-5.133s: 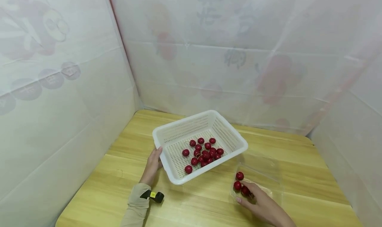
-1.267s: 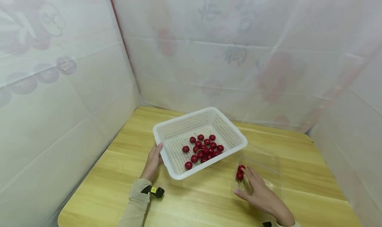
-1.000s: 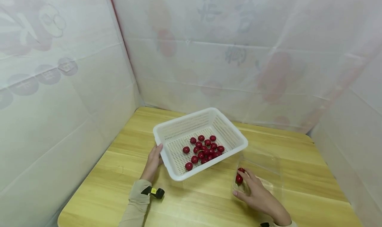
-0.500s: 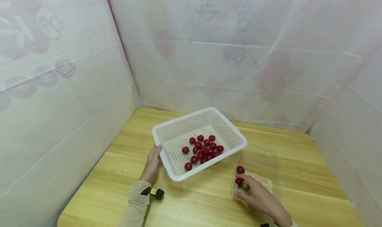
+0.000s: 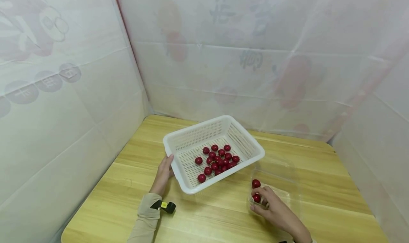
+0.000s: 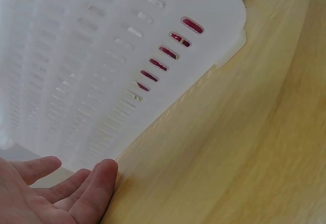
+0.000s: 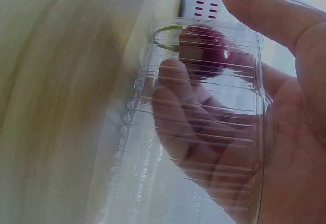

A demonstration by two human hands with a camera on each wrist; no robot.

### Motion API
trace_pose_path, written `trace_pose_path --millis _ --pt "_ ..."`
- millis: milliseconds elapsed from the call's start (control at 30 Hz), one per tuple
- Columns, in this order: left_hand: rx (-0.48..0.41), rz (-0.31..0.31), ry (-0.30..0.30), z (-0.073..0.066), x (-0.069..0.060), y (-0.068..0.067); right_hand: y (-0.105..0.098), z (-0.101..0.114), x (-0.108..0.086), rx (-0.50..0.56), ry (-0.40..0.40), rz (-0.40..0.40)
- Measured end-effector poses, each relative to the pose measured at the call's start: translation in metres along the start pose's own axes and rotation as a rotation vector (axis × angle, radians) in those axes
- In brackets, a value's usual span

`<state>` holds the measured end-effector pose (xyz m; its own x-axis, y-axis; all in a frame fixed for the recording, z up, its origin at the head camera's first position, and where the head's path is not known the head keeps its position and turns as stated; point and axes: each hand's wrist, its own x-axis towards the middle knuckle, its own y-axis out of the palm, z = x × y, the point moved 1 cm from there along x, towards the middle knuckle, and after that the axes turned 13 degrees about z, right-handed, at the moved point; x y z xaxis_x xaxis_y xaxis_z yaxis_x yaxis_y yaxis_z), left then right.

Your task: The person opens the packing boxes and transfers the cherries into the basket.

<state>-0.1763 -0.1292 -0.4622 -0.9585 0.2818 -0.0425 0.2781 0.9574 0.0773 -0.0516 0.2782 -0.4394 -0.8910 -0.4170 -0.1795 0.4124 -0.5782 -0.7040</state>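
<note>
A white slotted plastic basket (image 5: 188, 190) holds several red cherries (image 5: 214, 166). Against its near-left side rests my left hand (image 5: 163, 173); in the left wrist view its relaxed fingers (image 6: 99, 186) touch the basket's lower edge. To the right lies a clear plastic box (image 5: 292, 200) with two visible cherries by its left wall. My right hand (image 5: 278, 209) reaches into it, the index finger curled over the nearer cherry (image 5: 256, 198). The farther cherry (image 5: 256, 183) sits just beyond. Through the box wall, the right wrist view shows a cherry (image 7: 211, 53) with a green stem among the bent fingers; the thumb stays outside.
Everything stands on a wood-grain table (image 5: 204, 221) with rounded corners. Printed white sheets (image 5: 204, 83) hang behind it and along both sides. A black camera (image 5: 167, 206) is strapped to the left wrist.
Three cherries showed in the box 5.1 seconds ago; two show now. My right fingers have shifted toward me over the nearer cherry, which moved slightly nearer. The left hand and basket barely moved.
</note>
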Motion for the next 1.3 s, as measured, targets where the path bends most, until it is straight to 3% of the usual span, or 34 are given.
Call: trace_pose_path --millis 400,767,1067,1300 --pt "0.028 0.019 0.002 -0.001 0.000 -0.001 0.004 0.003 -0.001 -0.023 -0.053 -0.080" --pt "0.020 0.012 -0.001 -0.002 0.000 -0.001 0.006 0.007 -0.003 0.039 0.004 -0.130" --pt "0.038 0.024 -0.001 -0.002 -0.001 -0.001 0.005 0.007 -0.005 -0.005 -0.129 -0.276" --pt "0.036 0.021 -0.010 -0.001 -0.001 -0.001 -0.014 0.011 -0.011 -0.064 -0.180 -0.338"
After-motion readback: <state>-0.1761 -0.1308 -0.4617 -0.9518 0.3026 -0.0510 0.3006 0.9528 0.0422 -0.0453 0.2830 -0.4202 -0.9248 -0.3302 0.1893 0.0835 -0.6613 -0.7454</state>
